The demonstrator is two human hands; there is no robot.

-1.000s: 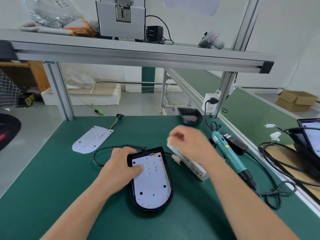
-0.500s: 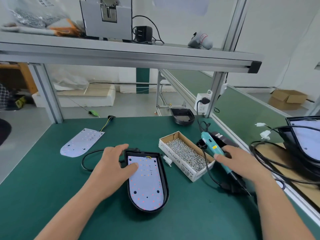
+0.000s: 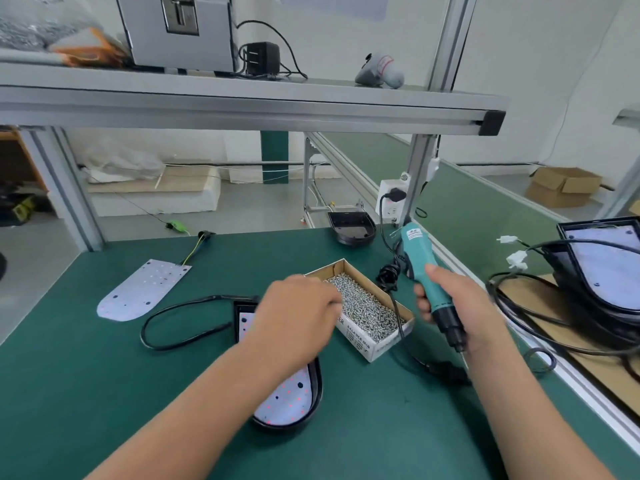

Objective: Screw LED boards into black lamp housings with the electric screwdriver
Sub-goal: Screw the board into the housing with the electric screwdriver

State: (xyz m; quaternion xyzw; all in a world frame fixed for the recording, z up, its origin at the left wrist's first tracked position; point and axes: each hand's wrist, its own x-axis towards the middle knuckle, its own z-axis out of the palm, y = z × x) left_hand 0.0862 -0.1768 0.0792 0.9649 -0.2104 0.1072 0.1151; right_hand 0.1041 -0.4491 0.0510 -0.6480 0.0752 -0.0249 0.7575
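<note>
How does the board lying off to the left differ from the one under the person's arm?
The left board lies bare on the mat; the near board sits in a black housing. The left board shows whole; the left arm covers the near board's middle. Both are white, dotted, rounded at one end.

I see an aluminium shelf point(image 3: 242, 109) carrying a grey metal cabinet point(image 3: 180, 32), a black adapter point(image 3: 261, 57) and a grey handheld device point(image 3: 381, 71); a white socket point(image 3: 389, 199) on its post; a cardboard box point(image 3: 562, 187) on the far floor.
</note>
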